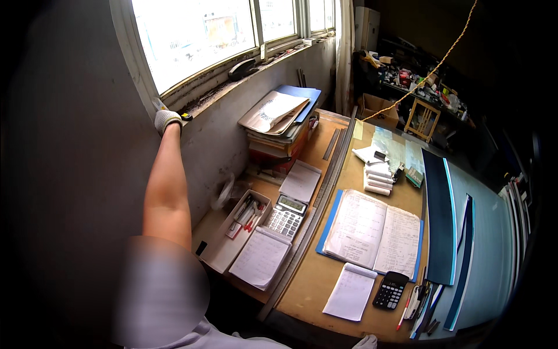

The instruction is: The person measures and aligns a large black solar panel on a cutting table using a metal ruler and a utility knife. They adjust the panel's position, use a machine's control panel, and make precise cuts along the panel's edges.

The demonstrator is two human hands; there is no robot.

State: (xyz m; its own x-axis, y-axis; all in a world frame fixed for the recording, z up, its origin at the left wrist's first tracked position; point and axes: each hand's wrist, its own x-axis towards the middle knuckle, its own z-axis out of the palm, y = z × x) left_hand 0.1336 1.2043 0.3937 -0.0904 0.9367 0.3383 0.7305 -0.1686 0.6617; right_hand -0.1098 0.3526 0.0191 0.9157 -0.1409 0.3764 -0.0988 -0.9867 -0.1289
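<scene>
My left hand, in a pale knit work glove, is reached up to the near corner of the window sill. Its fingers look closed around something; a small pale piece with a bit of colour shows above them against the window frame. Right beside the glove is a small yellow-and-black object, too small to name. At the bottom edge, only the tip of my right hand shows, in a similar pale glove, near the desk's front edge; its fingers are mostly cut off.
On the desk lie an open ledger, notepads, a black calculator and pens. A silver calculator, a pen box and stacked folders stand by the wall. Dark glass strips lie right; a yellow cord hangs across.
</scene>
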